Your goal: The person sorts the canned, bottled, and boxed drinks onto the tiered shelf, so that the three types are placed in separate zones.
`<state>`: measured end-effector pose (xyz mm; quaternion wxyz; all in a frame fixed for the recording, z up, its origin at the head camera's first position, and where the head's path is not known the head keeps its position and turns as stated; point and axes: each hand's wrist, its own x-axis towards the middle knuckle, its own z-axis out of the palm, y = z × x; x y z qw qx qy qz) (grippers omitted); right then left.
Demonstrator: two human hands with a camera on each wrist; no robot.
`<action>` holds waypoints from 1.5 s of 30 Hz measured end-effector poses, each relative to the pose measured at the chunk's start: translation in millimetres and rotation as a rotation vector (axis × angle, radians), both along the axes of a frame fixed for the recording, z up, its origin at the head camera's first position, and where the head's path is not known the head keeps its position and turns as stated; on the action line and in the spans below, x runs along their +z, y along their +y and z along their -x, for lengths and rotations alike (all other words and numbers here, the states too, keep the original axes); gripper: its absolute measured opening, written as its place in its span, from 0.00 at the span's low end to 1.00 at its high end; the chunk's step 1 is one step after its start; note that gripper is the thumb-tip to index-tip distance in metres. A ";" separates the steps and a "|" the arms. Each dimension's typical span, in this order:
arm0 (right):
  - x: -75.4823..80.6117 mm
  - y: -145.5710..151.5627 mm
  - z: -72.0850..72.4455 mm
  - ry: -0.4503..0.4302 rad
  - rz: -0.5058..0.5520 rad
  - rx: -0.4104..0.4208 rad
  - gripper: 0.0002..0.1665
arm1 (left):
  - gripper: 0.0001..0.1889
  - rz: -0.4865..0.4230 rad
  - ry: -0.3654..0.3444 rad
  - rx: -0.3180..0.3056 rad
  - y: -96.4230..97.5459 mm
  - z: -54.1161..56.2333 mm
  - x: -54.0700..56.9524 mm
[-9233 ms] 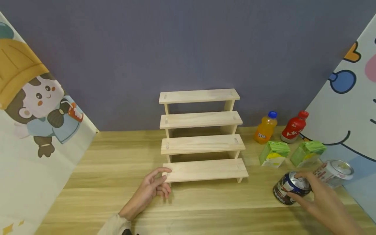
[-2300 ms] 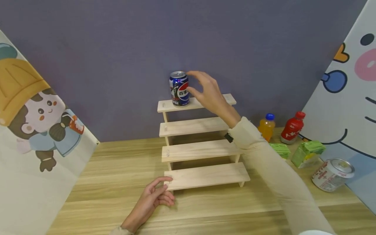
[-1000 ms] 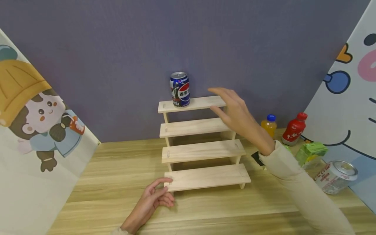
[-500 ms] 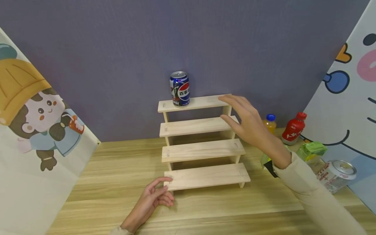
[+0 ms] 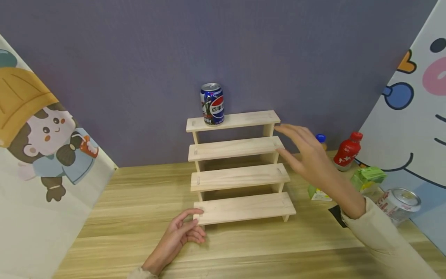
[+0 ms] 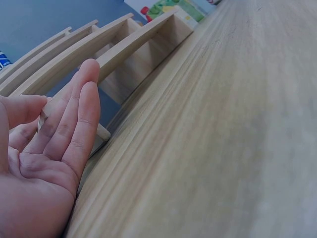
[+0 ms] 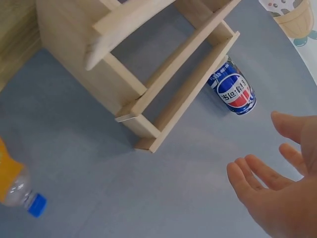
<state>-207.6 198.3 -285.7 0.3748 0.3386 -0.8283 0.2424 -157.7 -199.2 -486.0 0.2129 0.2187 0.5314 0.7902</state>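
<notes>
Pinches the near left corner of the 4-step stand (image 5: 240, 177) with the left hand (image 5: 181, 230) and holds the right hand (image 5: 307, 158) unclenched, apart from the blue can (image 5: 212, 104) at left on the far step (image 5: 251, 119).

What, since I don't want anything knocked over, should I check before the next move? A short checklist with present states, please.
1. Pepsi can upright on the top tier of the wooden stand: ok, toward its left end.
2. Stand steadied: ok, the left hand pinches the lowest tier's left end.
3. Right hand free: ok, it holds nothing.
4. Room on the three lower tiers: ok, no drinks on them.
5. Orange bottle in full view: not ok, mostly hidden behind the right hand in the head view and cut off in the right wrist view.
6. White can full or empty: cannot tell.
</notes>
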 end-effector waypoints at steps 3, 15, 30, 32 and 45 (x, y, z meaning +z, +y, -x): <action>-6.1 6.9 -6.5 0.010 0.012 -0.011 0.38 | 0.19 0.016 -0.008 0.010 -0.1 -0.6 -0.5; -29.0 35.9 -32.1 0.011 0.021 -0.073 0.36 | 0.19 0.022 -0.005 0.019 0.8 -1.6 1.1; -59.8 67.4 -60.0 -0.103 -0.035 -0.211 0.34 | 0.19 -0.019 0.022 0.000 1.0 -0.2 0.3; -64.3 72.9 -63.6 -0.112 -0.028 -0.229 0.33 | 0.19 -0.029 0.028 -0.002 1.0 -0.5 0.5; -102.3 117.7 -83.9 -0.167 0.116 -0.396 0.37 | 0.19 -0.005 0.021 0.006 1.0 -0.4 -0.6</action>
